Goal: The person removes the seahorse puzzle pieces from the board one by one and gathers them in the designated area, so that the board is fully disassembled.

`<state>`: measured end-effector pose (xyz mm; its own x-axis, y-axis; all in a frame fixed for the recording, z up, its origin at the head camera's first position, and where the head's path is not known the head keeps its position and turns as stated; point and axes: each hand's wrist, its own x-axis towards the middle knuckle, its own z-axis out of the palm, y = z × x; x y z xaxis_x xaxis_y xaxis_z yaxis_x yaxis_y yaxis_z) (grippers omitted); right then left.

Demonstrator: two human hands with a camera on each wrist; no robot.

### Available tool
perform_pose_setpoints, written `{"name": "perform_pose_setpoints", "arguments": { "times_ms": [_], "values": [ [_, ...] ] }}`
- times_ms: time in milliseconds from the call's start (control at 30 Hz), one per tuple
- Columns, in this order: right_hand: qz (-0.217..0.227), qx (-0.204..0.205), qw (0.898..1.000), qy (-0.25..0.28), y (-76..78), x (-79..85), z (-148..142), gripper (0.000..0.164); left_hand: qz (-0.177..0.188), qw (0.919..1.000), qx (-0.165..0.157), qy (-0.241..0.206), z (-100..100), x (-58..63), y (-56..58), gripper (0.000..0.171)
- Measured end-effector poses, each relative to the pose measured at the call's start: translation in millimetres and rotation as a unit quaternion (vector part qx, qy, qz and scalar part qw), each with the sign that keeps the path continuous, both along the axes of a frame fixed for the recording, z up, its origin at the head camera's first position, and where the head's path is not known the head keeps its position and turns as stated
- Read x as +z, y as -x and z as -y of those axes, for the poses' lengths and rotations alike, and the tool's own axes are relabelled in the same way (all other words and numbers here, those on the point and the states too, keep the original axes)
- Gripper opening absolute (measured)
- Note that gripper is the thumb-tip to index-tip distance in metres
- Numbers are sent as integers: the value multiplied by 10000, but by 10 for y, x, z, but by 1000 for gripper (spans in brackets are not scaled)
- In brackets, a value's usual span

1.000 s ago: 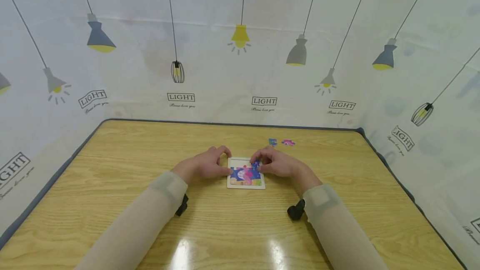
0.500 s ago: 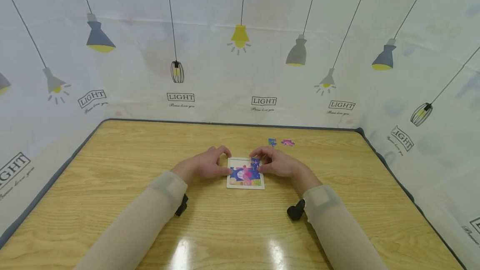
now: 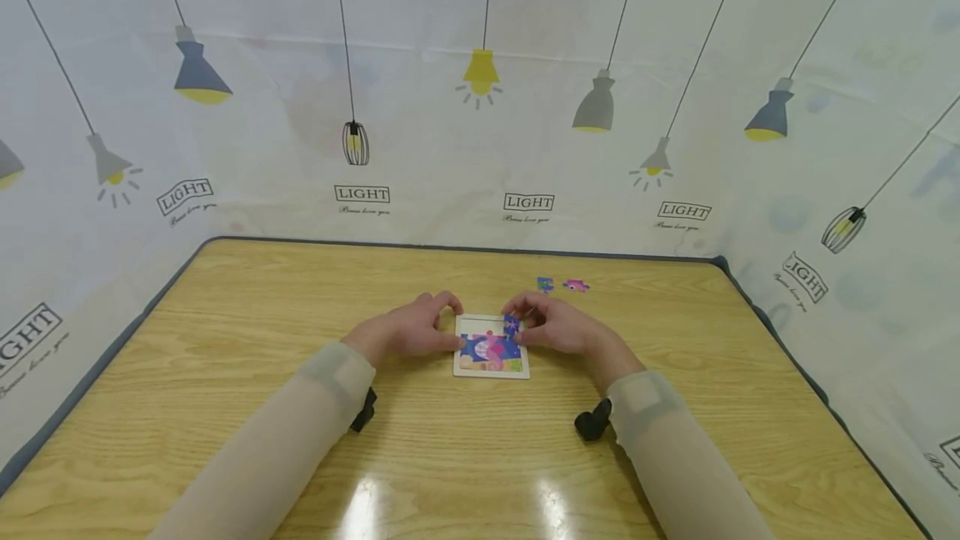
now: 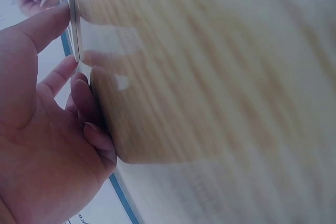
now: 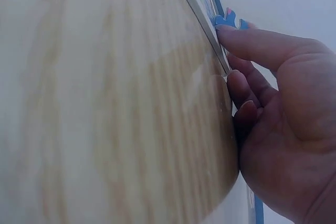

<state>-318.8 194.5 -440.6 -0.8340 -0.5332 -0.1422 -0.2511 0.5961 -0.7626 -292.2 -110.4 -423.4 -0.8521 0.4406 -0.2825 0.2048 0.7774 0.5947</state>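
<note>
A small square jigsaw puzzle tray (image 3: 491, 374) with a white border lies mid-table; blue, pink and yellow pieces fill its near part, and its pale base shows at the upper left. My left hand (image 3: 418, 326) grips the tray's left side, thumb on the edge and index finger at the far corner. My right hand (image 3: 561, 328) pinches a dark blue puzzle piece (image 3: 512, 324) with a starfish-like print over the tray's upper right corner. In the right wrist view this puzzle piece (image 5: 226, 20) stands tilted above the tray's rim, thumb against it.
Beyond the right hand lie two loose puzzle pieces, a blue-green piece (image 3: 545, 284) and a pink piece (image 3: 576, 285) with an eye. The wooden table (image 3: 480, 440) meets a lamp-printed wall covering (image 3: 420, 107) at its dark edge.
The dark blue piece has turned and settled straighter at the tray's upper right corner, with small shifts of the right fingers. My left hand has stayed in place.
</note>
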Motion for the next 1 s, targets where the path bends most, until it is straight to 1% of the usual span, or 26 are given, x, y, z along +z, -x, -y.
{"name": "perform_pose_setpoints", "arguments": {
  "times_ms": [233,433,533,633,833,1000],
  "values": [
    [-65,-8,9999,123,21,-13,-7,38,-8,10000,-5,6,12,22,-10,51],
    [-71,-92,9999,-16,44,-25,-22,39,24,9999,-71,85,12,11,12,53],
    [-25,-104,9999,-66,41,-16,-26,40,22,9999,-127,113,9,-1,24,53],
    [22,-132,9999,-62,34,-8,-23,39,-18,9999,-163,48,13,-6,22,53],
    [118,-251,9996,-35,24,12,-6,37,-14,9999,-105,-11,17,2,9,52],
    [216,-346,9990,180,36,-2,7,34,-50,9999,-90,-4,23,-32,27,53]
  ]
}}
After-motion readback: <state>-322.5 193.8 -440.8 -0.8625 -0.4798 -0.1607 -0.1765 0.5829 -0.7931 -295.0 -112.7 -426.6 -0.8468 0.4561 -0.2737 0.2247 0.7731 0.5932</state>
